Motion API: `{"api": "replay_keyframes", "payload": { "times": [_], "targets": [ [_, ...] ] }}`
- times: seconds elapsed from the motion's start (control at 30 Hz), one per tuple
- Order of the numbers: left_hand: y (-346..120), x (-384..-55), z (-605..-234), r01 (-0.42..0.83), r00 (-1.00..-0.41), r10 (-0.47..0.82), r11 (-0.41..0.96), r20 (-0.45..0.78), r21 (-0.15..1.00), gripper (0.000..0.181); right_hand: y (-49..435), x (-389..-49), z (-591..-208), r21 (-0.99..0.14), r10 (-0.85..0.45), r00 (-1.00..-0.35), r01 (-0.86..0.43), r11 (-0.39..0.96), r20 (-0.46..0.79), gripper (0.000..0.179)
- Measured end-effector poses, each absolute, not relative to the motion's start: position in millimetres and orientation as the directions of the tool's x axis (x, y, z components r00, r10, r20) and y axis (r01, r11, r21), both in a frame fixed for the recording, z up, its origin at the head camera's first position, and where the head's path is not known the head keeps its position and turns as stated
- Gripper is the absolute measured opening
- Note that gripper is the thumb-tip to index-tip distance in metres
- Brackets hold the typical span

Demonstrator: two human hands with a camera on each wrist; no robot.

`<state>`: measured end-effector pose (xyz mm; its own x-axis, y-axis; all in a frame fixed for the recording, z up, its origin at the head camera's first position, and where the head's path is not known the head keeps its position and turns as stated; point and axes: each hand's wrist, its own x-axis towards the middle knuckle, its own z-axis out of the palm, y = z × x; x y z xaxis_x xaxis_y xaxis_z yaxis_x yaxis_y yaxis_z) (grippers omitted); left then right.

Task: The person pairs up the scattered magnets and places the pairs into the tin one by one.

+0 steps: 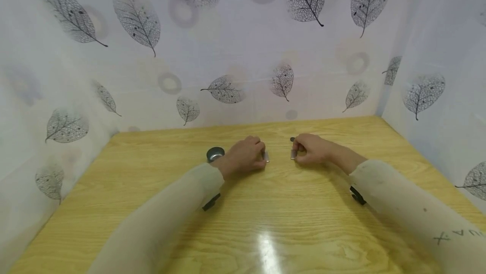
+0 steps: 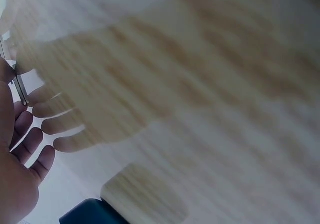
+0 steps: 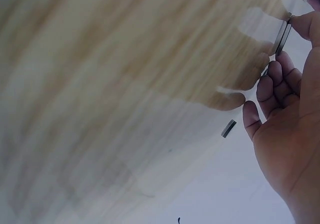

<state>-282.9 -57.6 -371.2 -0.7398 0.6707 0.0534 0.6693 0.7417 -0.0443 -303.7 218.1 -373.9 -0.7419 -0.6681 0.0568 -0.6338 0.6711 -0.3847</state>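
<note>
In the head view my left hand (image 1: 244,155) pinches a small, flat, silvery rectangular piece (image 1: 266,156) at the tabletop. Its thin metallic edge (image 2: 21,90) shows by the fingertips in the left wrist view. Across a short gap, my right hand (image 1: 313,149) pinches a similar flat piece (image 1: 293,154), seen edge-on as a thin strip (image 3: 283,38) in the right wrist view. What kind of pieces they are cannot be made out. A small dark disc (image 1: 292,139) lies just beyond the right fingertips. Behind the left wrist stands a dark round tin (image 1: 215,153), partly hidden.
The glossy wood-grain table (image 1: 273,215) reflects the hands. A leaf-patterned curtain (image 1: 235,54) hangs along the back and both sides. Black devices (image 1: 357,196) sit under both light sleeves.
</note>
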Motion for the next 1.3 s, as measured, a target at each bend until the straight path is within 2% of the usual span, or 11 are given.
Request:
{"api": "replay_keyframes", "payload": {
  "times": [0.33,1.03,1.3],
  "targets": [
    [-57,-281,-371,0.669,-0.741,0.670,0.742,0.050,-0.044,0.040,218,-302,-374,-0.385,-0.651,-0.759,-0.607,0.695,0.024,0.018],
    [-56,-283,-372,0.654,-0.755,0.655,0.756,0.033,-0.025,0.040,209,-304,-373,-0.337,-0.649,-0.759,-0.625,0.704,0.052,0.019],
    [-57,-282,-371,0.662,-0.749,0.662,0.749,0.042,0.002,0.039,202,-302,-370,-0.358,-0.631,-0.776,-0.596,0.719,0.024,0.019]
  ]
}}
